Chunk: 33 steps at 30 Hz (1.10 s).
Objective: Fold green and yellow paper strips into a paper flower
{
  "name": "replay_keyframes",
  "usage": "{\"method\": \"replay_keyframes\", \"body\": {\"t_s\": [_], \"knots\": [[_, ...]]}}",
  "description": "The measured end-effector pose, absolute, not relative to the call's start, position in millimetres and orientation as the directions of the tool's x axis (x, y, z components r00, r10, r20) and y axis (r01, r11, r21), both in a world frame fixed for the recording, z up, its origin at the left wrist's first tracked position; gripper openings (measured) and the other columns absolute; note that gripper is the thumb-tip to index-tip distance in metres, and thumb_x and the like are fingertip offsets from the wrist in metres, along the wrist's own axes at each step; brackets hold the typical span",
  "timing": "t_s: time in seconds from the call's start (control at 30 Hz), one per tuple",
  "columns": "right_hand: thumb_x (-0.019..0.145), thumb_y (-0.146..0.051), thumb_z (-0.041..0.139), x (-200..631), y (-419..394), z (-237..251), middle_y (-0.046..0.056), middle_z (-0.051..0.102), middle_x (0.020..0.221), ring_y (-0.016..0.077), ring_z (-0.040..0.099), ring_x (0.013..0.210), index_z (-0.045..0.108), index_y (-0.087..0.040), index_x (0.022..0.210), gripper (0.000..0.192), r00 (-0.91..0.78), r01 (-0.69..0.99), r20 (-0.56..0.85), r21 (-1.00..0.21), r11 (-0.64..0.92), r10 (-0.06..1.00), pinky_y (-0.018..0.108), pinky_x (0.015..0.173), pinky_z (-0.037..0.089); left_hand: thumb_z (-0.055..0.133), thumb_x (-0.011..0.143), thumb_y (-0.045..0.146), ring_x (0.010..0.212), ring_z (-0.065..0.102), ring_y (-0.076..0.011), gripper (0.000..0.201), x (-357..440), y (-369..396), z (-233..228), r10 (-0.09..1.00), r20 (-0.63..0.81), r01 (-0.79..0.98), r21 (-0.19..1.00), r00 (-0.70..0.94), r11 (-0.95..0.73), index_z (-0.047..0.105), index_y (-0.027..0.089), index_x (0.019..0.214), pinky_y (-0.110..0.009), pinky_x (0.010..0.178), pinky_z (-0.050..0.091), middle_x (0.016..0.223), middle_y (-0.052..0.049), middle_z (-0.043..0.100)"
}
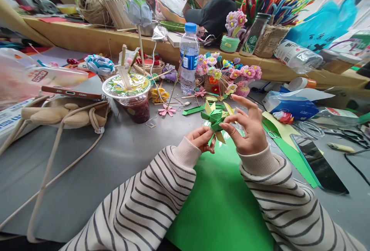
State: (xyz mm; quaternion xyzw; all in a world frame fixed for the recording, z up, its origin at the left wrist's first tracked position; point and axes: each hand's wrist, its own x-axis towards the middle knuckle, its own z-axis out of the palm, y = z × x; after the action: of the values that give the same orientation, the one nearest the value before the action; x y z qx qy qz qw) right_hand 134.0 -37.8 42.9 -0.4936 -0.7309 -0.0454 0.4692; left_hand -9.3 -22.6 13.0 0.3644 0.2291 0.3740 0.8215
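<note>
Between my hands is a folded paper flower (215, 118) with green and pale yellow pointed pieces. My left hand (203, 138) pinches its lower left side. At its right side, my right hand (247, 128) has thumb and index finger closed on a green part, the other fingers raised and spread. Beneath both hands lies a large green sheet (221, 204). Just beyond the flower, green paper strips (194, 109) rest on the table. A pink paper flower (167, 110) on a thin stick is to the left of them.
A lidded cup (135, 106) of dark drink and a water bottle (189, 60) stand beyond my left hand. A beige bag (68, 116) with straps sits at left. To the right are a phone (319, 162), scissors (351, 135) and a blue tissue pack (289, 104). A crowded shelf (162, 41) runs behind.
</note>
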Motion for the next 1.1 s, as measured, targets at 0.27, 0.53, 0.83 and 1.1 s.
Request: {"method": "replay_keyframes", "body": {"t_s": [0.27, 0.53, 0.83, 1.1], "knots": [[0.067, -0.031, 0.056, 135.9, -35.8, 43.4, 0.004, 0.039, 0.118, 0.0243, 0.035, 0.107, 0.059, -0.020, 0.064, 0.012, -0.063, 0.775, 0.745, -0.383, 0.503, 0.664, 0.041, 0.081, 0.042, 0.063, 0.059, 0.035, 0.035, 0.044, -0.0028, 0.025, -7.8, -20.3, 8.5, 0.752, -0.082, -0.458, 0.749, 0.654, 0.479, 0.049, 0.014, 0.066, -0.017, 0.040, 0.041, 0.047, 0.006, 0.048], [0.066, -0.034, 0.055, 144.0, -34.1, 52.6, 0.002, 0.038, 0.118, 0.0248, 0.033, 0.109, 0.059, -0.022, 0.061, 0.014, -0.138, 0.770, 0.692, -0.375, 0.516, 0.709, 0.043, 0.085, 0.038, 0.059, 0.064, 0.033, 0.035, 0.044, -0.0027, 0.024, -8.7, -20.8, 6.1, 0.701, -0.061, -0.426, 0.757, 0.710, 0.496, 0.048, 0.013, 0.063, -0.017, 0.040, 0.041, 0.049, 0.006, 0.047], [0.067, -0.034, 0.055, 139.6, -37.8, 55.2, 0.002, 0.041, 0.116, 0.0243, 0.036, 0.106, 0.059, -0.021, 0.062, 0.014, -0.133, 0.781, 0.716, -0.351, 0.517, 0.685, 0.043, 0.085, 0.037, 0.062, 0.061, 0.035, 0.036, 0.044, -0.0031, 0.027, -9.2, -20.4, 7.5, 0.697, -0.100, -0.417, 0.738, 0.710, 0.530, 0.048, 0.013, 0.066, -0.017, 0.040, 0.040, 0.047, 0.006, 0.047], [0.062, -0.037, 0.060, 127.2, -49.8, 64.8, 0.005, 0.040, 0.117, 0.0250, 0.037, 0.107, 0.058, -0.021, 0.065, 0.016, -0.257, 0.833, 0.763, -0.136, 0.536, 0.594, 0.040, 0.090, 0.031, 0.061, 0.060, 0.040, 0.033, 0.038, -0.0023, 0.031, -8.4, -19.3, 5.4, 0.747, -0.037, -0.500, 0.720, 0.664, 0.481, 0.045, 0.014, 0.065, -0.018, 0.040, 0.039, 0.040, 0.008, 0.042]]}}
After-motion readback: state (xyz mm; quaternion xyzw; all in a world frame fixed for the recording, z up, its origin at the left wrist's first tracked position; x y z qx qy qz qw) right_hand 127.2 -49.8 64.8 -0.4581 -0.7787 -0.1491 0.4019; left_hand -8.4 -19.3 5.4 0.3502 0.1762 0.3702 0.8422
